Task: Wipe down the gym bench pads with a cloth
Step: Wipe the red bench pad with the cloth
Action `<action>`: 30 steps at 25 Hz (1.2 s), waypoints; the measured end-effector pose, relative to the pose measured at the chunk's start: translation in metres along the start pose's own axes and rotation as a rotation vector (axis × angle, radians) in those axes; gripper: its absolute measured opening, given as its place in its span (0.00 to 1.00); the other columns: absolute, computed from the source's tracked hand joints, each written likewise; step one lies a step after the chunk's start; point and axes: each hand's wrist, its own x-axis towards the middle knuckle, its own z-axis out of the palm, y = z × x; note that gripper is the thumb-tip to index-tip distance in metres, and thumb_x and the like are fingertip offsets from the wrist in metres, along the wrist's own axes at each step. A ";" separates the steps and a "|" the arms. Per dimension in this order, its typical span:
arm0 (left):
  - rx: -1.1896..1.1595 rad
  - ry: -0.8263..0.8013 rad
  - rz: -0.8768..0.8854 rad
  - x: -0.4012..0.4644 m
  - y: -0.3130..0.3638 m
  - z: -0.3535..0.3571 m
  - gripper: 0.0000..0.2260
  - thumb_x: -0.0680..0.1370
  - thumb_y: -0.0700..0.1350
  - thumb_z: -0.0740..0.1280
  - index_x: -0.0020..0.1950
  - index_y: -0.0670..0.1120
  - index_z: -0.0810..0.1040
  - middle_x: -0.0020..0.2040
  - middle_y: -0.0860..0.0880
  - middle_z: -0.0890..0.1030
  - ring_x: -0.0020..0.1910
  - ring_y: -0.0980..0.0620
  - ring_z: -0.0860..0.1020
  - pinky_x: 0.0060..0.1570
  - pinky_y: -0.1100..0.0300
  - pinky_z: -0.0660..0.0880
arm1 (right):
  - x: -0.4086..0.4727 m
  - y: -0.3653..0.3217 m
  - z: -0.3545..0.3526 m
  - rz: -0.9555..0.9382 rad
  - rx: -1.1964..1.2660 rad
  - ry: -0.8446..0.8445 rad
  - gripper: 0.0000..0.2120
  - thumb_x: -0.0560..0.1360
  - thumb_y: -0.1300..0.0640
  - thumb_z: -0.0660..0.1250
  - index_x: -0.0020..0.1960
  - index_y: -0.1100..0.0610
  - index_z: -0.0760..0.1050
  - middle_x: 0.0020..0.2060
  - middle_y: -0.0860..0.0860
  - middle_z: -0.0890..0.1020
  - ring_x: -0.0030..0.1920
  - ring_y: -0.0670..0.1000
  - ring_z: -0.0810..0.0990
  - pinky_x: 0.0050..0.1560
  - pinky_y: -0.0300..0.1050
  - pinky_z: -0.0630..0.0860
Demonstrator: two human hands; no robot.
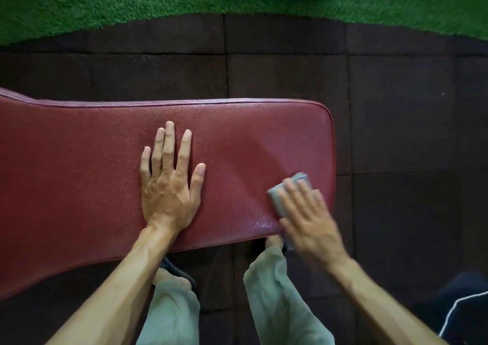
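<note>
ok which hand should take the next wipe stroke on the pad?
Right. The right hand already presses the grey cloth onto the red pad near its right end. The left hand lies flat and empty mid-pad, likely just bracing.

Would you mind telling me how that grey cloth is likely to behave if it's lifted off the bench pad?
The cloth looks soft and folded, so it would probably go floppy and unfold when lifted. It seems light, since the right hand covers most of it. On the pad, the shiny patch beside it suggests dampness, so it may cling slightly.
</note>
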 end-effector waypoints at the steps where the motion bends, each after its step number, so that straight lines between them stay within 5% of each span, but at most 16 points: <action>1: 0.020 0.000 -0.002 0.000 0.000 0.001 0.27 0.83 0.58 0.49 0.80 0.50 0.55 0.82 0.46 0.52 0.81 0.47 0.51 0.78 0.47 0.49 | 0.013 0.022 -0.003 0.135 0.014 0.000 0.27 0.84 0.46 0.45 0.81 0.49 0.47 0.81 0.49 0.50 0.81 0.53 0.46 0.74 0.64 0.59; 3: 0.047 -0.011 -0.001 0.000 0.000 0.001 0.27 0.83 0.58 0.47 0.80 0.50 0.54 0.82 0.45 0.52 0.81 0.47 0.51 0.78 0.47 0.50 | 0.077 0.028 -0.012 0.403 0.076 0.087 0.29 0.83 0.46 0.46 0.81 0.52 0.47 0.81 0.52 0.49 0.81 0.56 0.44 0.78 0.63 0.51; 5: 0.043 -0.012 -0.003 0.001 0.000 -0.001 0.27 0.83 0.58 0.46 0.80 0.50 0.55 0.82 0.46 0.53 0.81 0.47 0.52 0.78 0.47 0.50 | 0.138 -0.017 -0.016 0.479 0.121 0.177 0.29 0.82 0.47 0.47 0.81 0.54 0.49 0.81 0.54 0.50 0.81 0.59 0.45 0.79 0.61 0.48; 9: 0.020 -0.017 0.024 0.002 -0.002 -0.004 0.28 0.83 0.60 0.44 0.80 0.49 0.56 0.81 0.45 0.54 0.81 0.47 0.53 0.78 0.46 0.51 | 0.125 -0.110 -0.006 0.213 0.429 0.108 0.26 0.83 0.53 0.51 0.80 0.52 0.53 0.81 0.50 0.51 0.81 0.51 0.42 0.80 0.58 0.45; 12: -0.063 -0.043 0.007 0.002 0.004 -0.013 0.34 0.80 0.65 0.44 0.80 0.46 0.56 0.81 0.44 0.53 0.81 0.47 0.52 0.78 0.44 0.50 | 0.099 -0.083 -0.018 0.198 0.736 0.201 0.23 0.83 0.60 0.54 0.78 0.56 0.62 0.80 0.52 0.57 0.81 0.50 0.49 0.80 0.55 0.51; 15: -0.107 -0.014 0.000 0.004 0.053 -0.009 0.31 0.82 0.62 0.48 0.80 0.47 0.57 0.81 0.43 0.55 0.81 0.46 0.53 0.78 0.44 0.49 | 0.098 -0.025 -0.017 0.373 0.595 0.339 0.23 0.83 0.57 0.53 0.78 0.57 0.61 0.80 0.54 0.56 0.81 0.53 0.50 0.79 0.56 0.53; 19: -0.002 -0.065 -0.006 -0.014 0.111 0.017 0.27 0.84 0.55 0.52 0.80 0.46 0.55 0.81 0.43 0.55 0.80 0.44 0.54 0.77 0.42 0.57 | 0.095 -0.002 0.002 0.372 0.295 0.220 0.27 0.83 0.51 0.51 0.81 0.55 0.51 0.81 0.56 0.48 0.81 0.54 0.45 0.80 0.53 0.49; 23: 0.195 -0.153 0.214 -0.083 0.054 0.007 0.29 0.83 0.54 0.53 0.81 0.47 0.49 0.82 0.44 0.53 0.81 0.44 0.52 0.78 0.44 0.50 | 0.096 -0.004 0.003 0.397 0.253 0.202 0.28 0.84 0.51 0.51 0.81 0.53 0.48 0.81 0.54 0.46 0.81 0.54 0.43 0.80 0.52 0.47; 27: 0.154 -0.105 -0.114 -0.006 -0.035 -0.020 0.28 0.83 0.53 0.46 0.81 0.46 0.45 0.82 0.42 0.47 0.81 0.42 0.45 0.79 0.43 0.43 | 0.096 -0.014 0.005 0.430 0.238 0.198 0.29 0.84 0.50 0.51 0.81 0.53 0.46 0.81 0.55 0.45 0.81 0.55 0.41 0.80 0.55 0.45; 30: 0.037 -0.041 -0.152 0.064 0.008 -0.014 0.28 0.84 0.55 0.45 0.81 0.44 0.47 0.82 0.40 0.48 0.81 0.40 0.46 0.79 0.42 0.45 | 0.104 -0.029 0.006 0.474 0.246 0.201 0.30 0.83 0.48 0.50 0.81 0.53 0.45 0.81 0.55 0.44 0.81 0.57 0.40 0.80 0.58 0.43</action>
